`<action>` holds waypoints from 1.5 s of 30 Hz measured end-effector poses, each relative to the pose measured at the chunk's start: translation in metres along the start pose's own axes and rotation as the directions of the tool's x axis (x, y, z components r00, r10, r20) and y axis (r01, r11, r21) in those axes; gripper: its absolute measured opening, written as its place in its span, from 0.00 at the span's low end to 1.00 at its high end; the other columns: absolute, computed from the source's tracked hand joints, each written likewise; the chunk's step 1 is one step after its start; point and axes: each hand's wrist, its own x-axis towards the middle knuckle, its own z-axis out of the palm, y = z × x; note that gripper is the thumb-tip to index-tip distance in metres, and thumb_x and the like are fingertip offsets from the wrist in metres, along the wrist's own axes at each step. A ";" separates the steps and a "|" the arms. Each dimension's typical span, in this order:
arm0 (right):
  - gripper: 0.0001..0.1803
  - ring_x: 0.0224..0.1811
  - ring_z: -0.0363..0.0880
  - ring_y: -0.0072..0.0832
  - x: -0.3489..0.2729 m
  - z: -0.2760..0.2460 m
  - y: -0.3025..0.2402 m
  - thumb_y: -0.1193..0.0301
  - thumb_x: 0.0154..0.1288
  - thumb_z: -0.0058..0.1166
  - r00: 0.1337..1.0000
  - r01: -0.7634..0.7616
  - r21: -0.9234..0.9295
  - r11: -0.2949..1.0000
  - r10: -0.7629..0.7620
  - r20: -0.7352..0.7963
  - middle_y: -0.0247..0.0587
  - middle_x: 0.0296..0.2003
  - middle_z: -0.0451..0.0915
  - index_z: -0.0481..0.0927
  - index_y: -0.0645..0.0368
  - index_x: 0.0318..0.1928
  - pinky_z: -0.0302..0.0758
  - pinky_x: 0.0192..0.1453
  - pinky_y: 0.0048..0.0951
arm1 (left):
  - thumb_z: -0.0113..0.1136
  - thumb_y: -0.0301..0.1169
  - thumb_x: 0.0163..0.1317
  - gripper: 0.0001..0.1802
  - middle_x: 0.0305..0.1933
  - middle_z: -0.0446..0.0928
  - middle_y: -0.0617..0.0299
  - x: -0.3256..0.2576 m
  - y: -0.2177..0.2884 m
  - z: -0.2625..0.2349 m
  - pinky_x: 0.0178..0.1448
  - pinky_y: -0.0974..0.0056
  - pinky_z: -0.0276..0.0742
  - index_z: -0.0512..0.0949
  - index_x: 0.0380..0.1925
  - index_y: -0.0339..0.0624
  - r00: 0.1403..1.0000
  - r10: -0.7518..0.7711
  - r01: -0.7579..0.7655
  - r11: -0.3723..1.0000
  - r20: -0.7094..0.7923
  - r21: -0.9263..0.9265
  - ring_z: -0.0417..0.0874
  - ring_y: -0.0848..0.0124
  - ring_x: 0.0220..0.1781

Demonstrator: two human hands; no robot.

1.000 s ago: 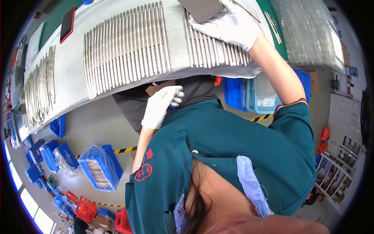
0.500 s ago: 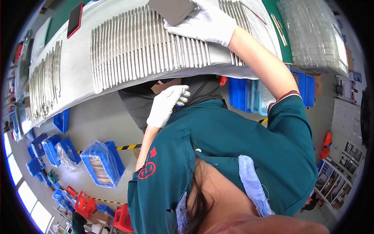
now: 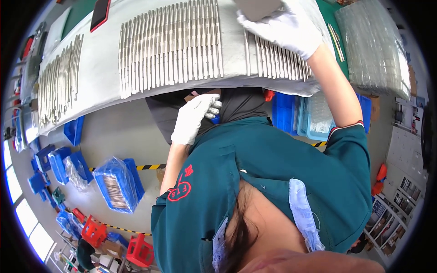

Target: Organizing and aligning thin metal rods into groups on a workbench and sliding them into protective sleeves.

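My right hand (image 3: 291,31), in a white glove, grips a flat dark grey block (image 3: 257,8) at the table's far edge. Under and beside that hand lies a group of thin metal rods (image 3: 278,63), side by side. A wide row of similar rods (image 3: 170,50) covers the middle of the cloth, with a gap between the two groups. My left hand (image 3: 193,119), also gloved, rests over my lap below the table edge. Its fingers are curled in, and its palm is hidden.
More rods (image 3: 59,79) lie at the table's left, and a red-edged phone (image 3: 100,14) lies behind. Stacked clear plastic trays (image 3: 371,48) stand at the right. Blue bins (image 3: 284,113) sit below the table; a bagged blue bin of rods (image 3: 116,186) is on the floor.
My right hand has moved right with the grey block. Several rods from the middle row now lie farther right, leaving a gap. My left hand stays curled over my lap.
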 end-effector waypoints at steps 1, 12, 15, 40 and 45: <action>0.26 0.67 0.61 0.33 0.008 0.011 0.001 0.57 0.70 0.42 0.997 -0.072 0.238 0.969 0.073 0.006 0.40 0.64 0.64 0.62 0.55 0.64 0.57 0.72 0.43 | 0.51 0.34 0.69 0.17 0.38 0.81 0.58 0.000 0.001 0.001 0.41 0.71 0.75 0.78 0.48 0.31 1.000 -0.006 0.006 1.000 0.006 -0.015 0.79 0.75 0.35; 0.32 0.66 0.59 0.47 0.093 0.063 0.037 0.61 0.66 0.52 0.964 -0.261 0.767 0.586 0.123 0.234 0.49 0.64 0.61 0.56 0.55 0.67 0.59 0.67 0.62 | 0.48 0.34 0.70 0.18 0.41 0.81 0.56 -0.018 -0.007 -0.009 0.45 0.70 0.76 0.77 0.49 0.30 1.000 0.016 -0.015 0.998 -0.016 0.059 0.80 0.74 0.37; 0.32 0.67 0.58 0.47 0.087 0.054 0.036 0.62 0.66 0.51 0.967 -0.242 0.785 0.570 0.074 0.244 0.48 0.65 0.60 0.56 0.53 0.67 0.59 0.67 0.62 | 0.49 0.32 0.70 0.16 0.41 0.81 0.58 -0.022 -0.008 -0.015 0.46 0.71 0.76 0.78 0.49 0.33 0.999 -0.033 0.034 0.999 -0.039 0.039 0.80 0.76 0.39; 0.32 0.67 0.59 0.46 0.084 0.045 0.036 0.64 0.66 0.53 0.956 -0.292 0.779 0.554 0.148 0.253 0.50 0.64 0.61 0.56 0.56 0.67 0.59 0.68 0.62 | 0.48 0.32 0.71 0.16 0.42 0.81 0.60 -0.011 -0.007 -0.015 0.48 0.72 0.74 0.77 0.50 0.34 0.994 -0.106 0.105 0.994 0.033 0.032 0.78 0.77 0.40; 0.33 0.67 0.59 0.48 0.078 0.047 0.030 0.62 0.66 0.53 0.947 -0.310 0.798 0.517 0.240 0.213 0.50 0.64 0.60 0.57 0.56 0.66 0.59 0.67 0.64 | 0.48 0.32 0.71 0.16 0.42 0.80 0.59 -0.012 -0.007 -0.020 0.47 0.71 0.75 0.77 0.50 0.34 0.993 -0.112 0.113 0.994 0.022 -0.012 0.79 0.76 0.40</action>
